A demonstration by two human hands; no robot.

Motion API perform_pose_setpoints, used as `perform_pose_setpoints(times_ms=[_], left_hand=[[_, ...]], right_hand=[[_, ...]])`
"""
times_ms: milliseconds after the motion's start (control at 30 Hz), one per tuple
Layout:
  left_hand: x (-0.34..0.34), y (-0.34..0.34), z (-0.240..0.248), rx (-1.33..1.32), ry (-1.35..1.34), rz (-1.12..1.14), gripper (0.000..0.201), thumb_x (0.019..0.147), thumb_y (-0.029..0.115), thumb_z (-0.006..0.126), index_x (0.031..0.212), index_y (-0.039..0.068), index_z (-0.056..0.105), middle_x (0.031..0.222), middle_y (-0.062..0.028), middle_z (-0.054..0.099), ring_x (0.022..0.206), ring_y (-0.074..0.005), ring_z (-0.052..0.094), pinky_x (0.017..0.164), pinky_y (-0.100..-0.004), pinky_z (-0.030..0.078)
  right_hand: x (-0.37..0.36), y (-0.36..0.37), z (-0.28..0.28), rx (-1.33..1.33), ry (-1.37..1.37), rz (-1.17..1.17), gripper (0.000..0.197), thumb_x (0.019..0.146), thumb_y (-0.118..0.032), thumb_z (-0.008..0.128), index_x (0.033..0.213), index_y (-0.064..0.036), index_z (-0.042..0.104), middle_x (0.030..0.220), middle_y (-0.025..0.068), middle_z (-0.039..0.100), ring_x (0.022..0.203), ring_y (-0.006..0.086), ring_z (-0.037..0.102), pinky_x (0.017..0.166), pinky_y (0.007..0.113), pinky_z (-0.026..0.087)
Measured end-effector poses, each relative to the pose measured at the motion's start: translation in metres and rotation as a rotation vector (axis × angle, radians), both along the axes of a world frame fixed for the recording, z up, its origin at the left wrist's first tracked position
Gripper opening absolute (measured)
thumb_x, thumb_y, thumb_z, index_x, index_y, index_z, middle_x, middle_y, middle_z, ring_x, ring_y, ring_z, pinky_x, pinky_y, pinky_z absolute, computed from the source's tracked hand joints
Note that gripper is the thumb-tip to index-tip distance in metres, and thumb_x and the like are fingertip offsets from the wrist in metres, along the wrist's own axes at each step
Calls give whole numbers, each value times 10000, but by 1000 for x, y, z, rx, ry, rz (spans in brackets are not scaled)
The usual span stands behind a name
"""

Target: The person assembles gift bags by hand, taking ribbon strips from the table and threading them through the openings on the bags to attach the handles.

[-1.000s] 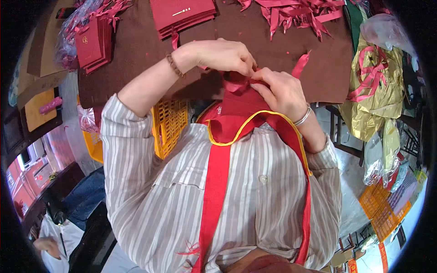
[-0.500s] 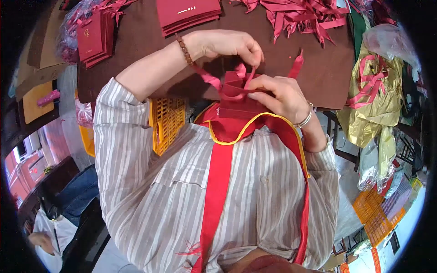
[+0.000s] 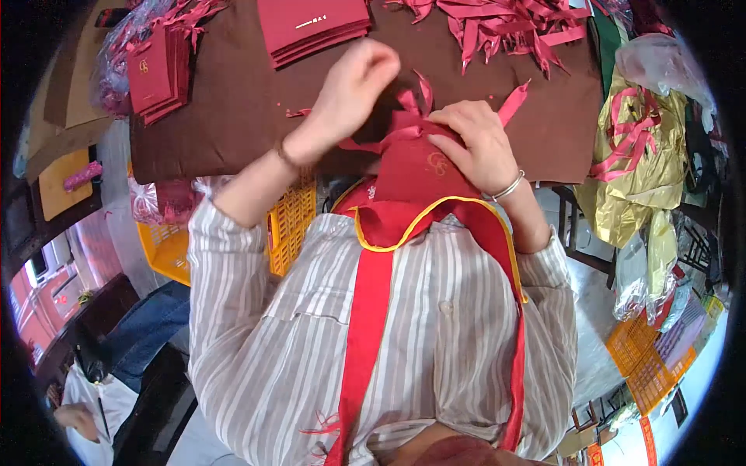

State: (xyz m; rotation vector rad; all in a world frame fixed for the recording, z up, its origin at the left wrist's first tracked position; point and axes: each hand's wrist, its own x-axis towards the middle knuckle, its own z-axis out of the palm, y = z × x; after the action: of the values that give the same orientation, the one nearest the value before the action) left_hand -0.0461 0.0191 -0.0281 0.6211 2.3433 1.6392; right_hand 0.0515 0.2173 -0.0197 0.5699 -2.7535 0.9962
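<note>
A small dark-red paper gift bag (image 3: 427, 165) with a gold mark on its front stands at the table's near edge, against my red apron (image 3: 388, 223). My right hand (image 3: 478, 147) grips its upper right side, thumb on the front and fingers over the top. Pink ribbon (image 3: 409, 101) rises from the bag's mouth, and one ribbon tail (image 3: 514, 102) sticks out past my right hand. My left hand (image 3: 359, 84) is raised above the table, left of the bag and apart from it. Its fingers are curled; their tips are blurred and hide whatever may be inside.
Flat red bags (image 3: 315, 29) are stacked at the far middle of the brown-covered table (image 3: 241, 85). More red bags (image 3: 155, 74) stand far left, and a heap of pink ribbons (image 3: 509, 27) lies far right. Yellow crates (image 3: 167, 248) sit below the left side; gold wrapping (image 3: 633, 186) hangs at right.
My left hand has let go of the ribbon and moved up and left, away from the bag. The bag has tilted, so its marked front now shows. My right hand has shifted slightly over its top.
</note>
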Motion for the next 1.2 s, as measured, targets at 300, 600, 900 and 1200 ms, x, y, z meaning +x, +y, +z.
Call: perform_pose_setpoints(times_ms=[300,600,900,1200], left_hand=[[62,-7,-3,-310,255,-133,222,759,213,640,937,107,559,906,-71,552,848,-257,544,708,-366,384],[53,-20,-3,-397,113,-362,244,783,125,596,1010,87,515,766,-129,606,724,-315,574,636,-398,398],[41,-96,59,-23,-643,-377,413,805,43,555,1213,55,491,706,-43,584,628,-106,545,562,-263,448],[43,-108,63,941,-580,-259,447,794,34,535,1216,-76,440,1114,-245,559,879,-296,602,829,-399,469]], right_hand=[[18,-2,15,250,-37,-121,303,737,-254,640,1020,-147,622,816,8,527,806,206,498,702,338,358],[42,23,10,242,-126,-292,352,659,-304,711,965,-145,636,961,22,553,884,237,511,753,363,393],[53,8,-2,107,-72,-417,409,653,-153,727,1047,-121,623,977,89,513,837,262,496,741,340,442],[38,15,-8,37,-111,-267,360,682,-179,715,997,-41,609,939,120,546,892,288,516,790,359,432]])
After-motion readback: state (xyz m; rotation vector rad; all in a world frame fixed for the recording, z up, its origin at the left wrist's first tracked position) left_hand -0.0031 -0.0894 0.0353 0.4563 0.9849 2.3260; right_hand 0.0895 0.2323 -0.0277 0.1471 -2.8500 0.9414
